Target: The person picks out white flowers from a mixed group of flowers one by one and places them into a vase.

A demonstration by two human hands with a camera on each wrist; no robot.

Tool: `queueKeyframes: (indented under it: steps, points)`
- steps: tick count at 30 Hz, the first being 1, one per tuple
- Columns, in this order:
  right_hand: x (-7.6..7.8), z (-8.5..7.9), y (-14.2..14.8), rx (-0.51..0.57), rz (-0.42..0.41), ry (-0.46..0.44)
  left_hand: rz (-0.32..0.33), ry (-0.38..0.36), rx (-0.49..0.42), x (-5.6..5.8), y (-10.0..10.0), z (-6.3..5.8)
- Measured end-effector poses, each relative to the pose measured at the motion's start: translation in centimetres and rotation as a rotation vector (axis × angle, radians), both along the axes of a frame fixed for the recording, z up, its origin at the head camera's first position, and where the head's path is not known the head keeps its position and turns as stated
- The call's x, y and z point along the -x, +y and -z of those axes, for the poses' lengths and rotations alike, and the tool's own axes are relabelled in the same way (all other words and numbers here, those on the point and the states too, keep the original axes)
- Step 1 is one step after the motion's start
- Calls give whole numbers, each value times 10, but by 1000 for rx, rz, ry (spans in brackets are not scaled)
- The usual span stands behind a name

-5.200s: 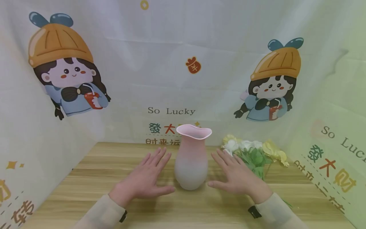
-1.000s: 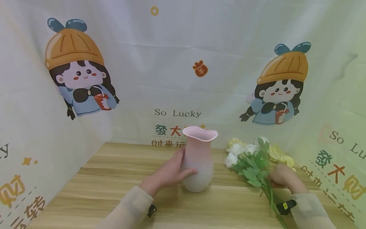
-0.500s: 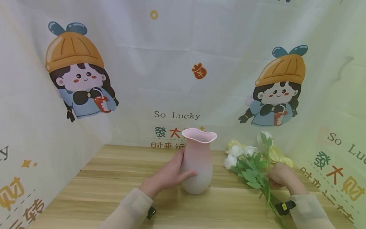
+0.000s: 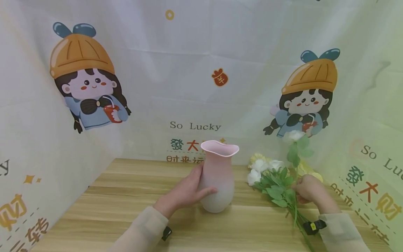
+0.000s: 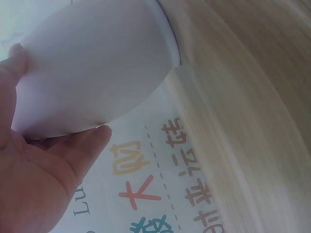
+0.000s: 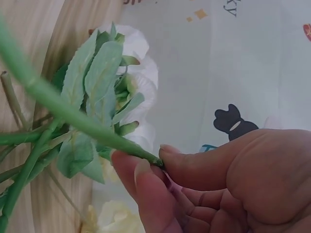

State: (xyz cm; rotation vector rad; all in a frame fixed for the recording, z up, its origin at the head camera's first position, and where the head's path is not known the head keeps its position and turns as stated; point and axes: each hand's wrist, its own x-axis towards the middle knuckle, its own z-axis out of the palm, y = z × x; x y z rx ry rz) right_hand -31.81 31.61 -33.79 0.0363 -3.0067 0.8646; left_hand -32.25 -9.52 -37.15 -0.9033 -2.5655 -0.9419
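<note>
A pink-to-white frosted vase (image 4: 218,185) with a wavy rim stands upright on the wooden table. My left hand (image 4: 184,192) holds its left side, thumb across the front and fingers behind; the left wrist view shows thumb and fingertips against the vase wall (image 5: 92,63). At the right, my right hand (image 4: 311,190) pinches the green stem (image 6: 87,121) of an artificial flower between thumb and fingers. A white flower head (image 4: 293,136) with leaves rises above this hand. Below and left of it lie more white flowers (image 4: 259,165) with green leaves (image 4: 277,190).
Yellow flowers (image 4: 306,169) lie behind my right hand, near the right wall. Loose stems (image 4: 297,217) run toward the table's front. A printed cloth backdrop (image 4: 151,87) with cartoon figures encloses the wooden table (image 4: 126,189) at the back and sides.
The white flower at my right hand has risen above the others, its leaves now higher. Since the earliest frame, my left hand has gone to the vase and my right to the flowers.
</note>
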Motion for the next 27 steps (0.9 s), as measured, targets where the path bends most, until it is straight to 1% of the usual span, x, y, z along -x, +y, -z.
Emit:
queueKeyframes:
  steps: [4, 11, 21, 27]
  points:
    - [-1, -3, -2, -10, 0, 17, -3, 2, 4, 0, 0, 0]
    - [-5, -11, -7, 6, -8, 29, -9, 4, 12, 0, 0, 0]
    - [-6, -13, -9, 7, -15, 29, 23, -44, -33, 1, 1, 1]
    - [-4, -13, -8, 24, -12, 41, 19, -47, -31, 1, 1, 1]
